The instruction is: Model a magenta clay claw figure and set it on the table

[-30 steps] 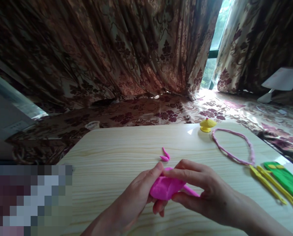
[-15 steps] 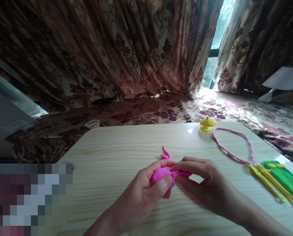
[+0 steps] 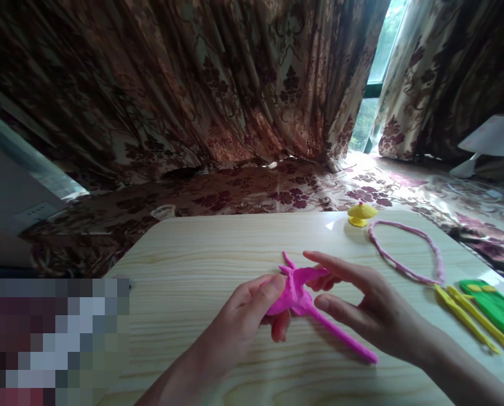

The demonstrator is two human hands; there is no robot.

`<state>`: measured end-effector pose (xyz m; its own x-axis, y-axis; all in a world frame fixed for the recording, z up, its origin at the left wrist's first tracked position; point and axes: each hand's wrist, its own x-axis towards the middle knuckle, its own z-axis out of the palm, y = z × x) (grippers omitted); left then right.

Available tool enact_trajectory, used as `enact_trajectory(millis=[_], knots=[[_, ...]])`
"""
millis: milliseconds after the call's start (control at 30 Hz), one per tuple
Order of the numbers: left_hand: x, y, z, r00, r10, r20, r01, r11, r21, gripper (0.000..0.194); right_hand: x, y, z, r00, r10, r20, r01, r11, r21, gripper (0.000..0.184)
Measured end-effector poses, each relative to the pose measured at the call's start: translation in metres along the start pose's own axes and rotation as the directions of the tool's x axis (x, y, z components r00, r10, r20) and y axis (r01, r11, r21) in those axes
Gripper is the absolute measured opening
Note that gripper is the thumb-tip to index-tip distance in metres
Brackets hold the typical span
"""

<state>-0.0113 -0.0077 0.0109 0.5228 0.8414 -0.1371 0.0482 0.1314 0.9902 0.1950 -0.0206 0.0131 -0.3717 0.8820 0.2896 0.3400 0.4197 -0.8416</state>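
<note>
A bright pink modelling clay figure (image 3: 296, 293) is pinched between the thumb and fingers of my left hand (image 3: 252, 304). It has a rounded body, a wing-like flap and a long thin stem that slants down to the right. My right hand (image 3: 362, 304) is beside it with thumb and forefinger apart; its lower fingers lie at the tip of the flap. Just behind the figure, small pink clay pieces (image 3: 289, 260) lie on the table, partly hidden by it.
The pale wood-grain table (image 3: 192, 242) bears a yellow clay piece (image 3: 362, 213) with a pink top, a pink twisted clay loop (image 3: 438, 256), yellow clay strips (image 3: 467, 321) and a green clay slab (image 3: 495, 310) at the right. A lamp (image 3: 491, 138) stands behind.
My right hand has opened its fingers and drawn slightly off the clay. The figure is turned, so its flap and long stem now show. My left hand keeps its grip.
</note>
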Motion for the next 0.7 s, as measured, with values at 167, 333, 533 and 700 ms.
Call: enact_trajectory(millis=[167, 333, 533, 700], knots=[[-0.002, -0.005, 0.002, 0.971, -0.179, 0.161, 0.218, 0.937, -0.272, 0.052, -0.004, -0.001, 0.01, 0.977, -0.208, 0.036, 0.211, 0.962, -0.174, 0.054], [0.001, -0.008, 0.004, 0.934, -0.241, 0.265, 0.332, 0.859, -0.389, 0.058, -0.003, -0.001, 0.014, 0.981, -0.179, 0.078, 0.185, 0.979, -0.084, 0.058], [0.002, -0.013, 0.007, 0.931, -0.265, 0.251, 0.351, 0.839, -0.416, 0.063, -0.001, -0.007, 0.022, 0.985, -0.123, 0.118, 0.131, 0.99, -0.059, 0.027], [0.001, -0.011, 0.006, 0.984, -0.145, 0.103, 0.169, 0.94, -0.295, 0.06, 0.001, -0.008, 0.027, 0.993, -0.114, 0.038, 0.116, 0.991, -0.071, 0.004]])
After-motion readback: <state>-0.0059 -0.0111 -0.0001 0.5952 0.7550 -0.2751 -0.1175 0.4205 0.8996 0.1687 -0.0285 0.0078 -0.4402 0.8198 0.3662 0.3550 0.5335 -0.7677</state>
